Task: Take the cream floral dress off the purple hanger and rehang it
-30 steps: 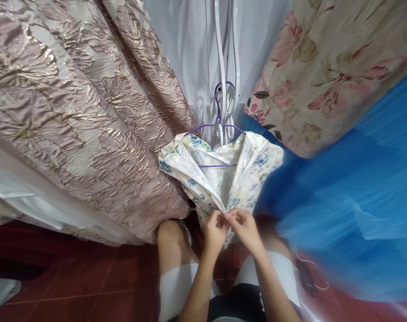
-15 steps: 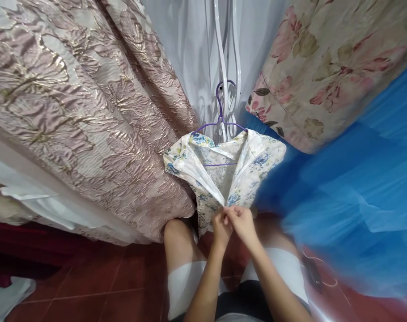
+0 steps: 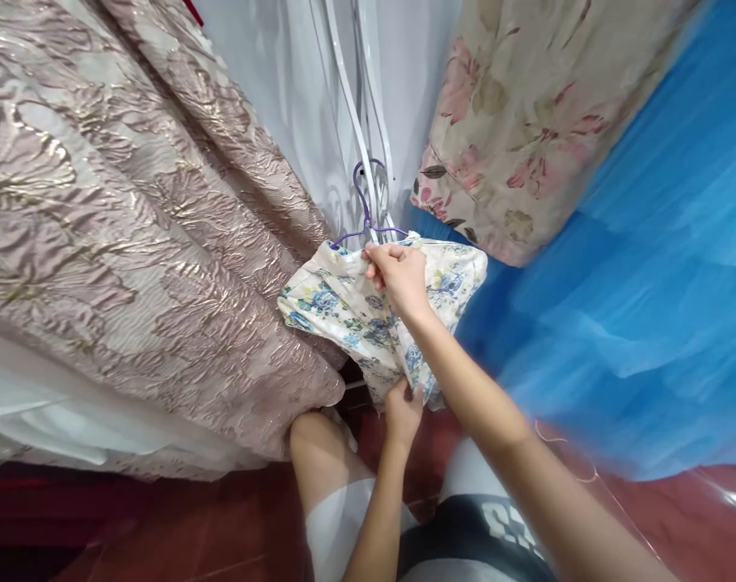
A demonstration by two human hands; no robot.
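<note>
A small white blouse [image 3: 325, 307] with blue flowers hangs on a purple hanger [image 3: 363, 194], which is hooked on white metalwork. My right hand [image 3: 401, 275] pinches the blouse's front edge up at the neckline, just under the hanger's neck. Lower down, my left hand [image 3: 403, 412] grips the front opening near the bottom of the blouse. The blouse's front panels now lie nearly together, and the inside of the back is hidden.
Pink brocade fabric with gold flowers [image 3: 179, 267] hangs at the left. Cream floral cloth [image 3: 513, 137] and blue tulle [image 3: 635, 323] hang at the right. White metal bars [image 3: 349, 89] rise behind the hanger. My bare knee [image 3: 319, 444] is below, over red floor tiles [image 3: 228, 525].
My right hand has moved up from beside my left hand to the neckline, drawing the front edge up. The open lapels have closed over. My left hand stays low on the blouse.
</note>
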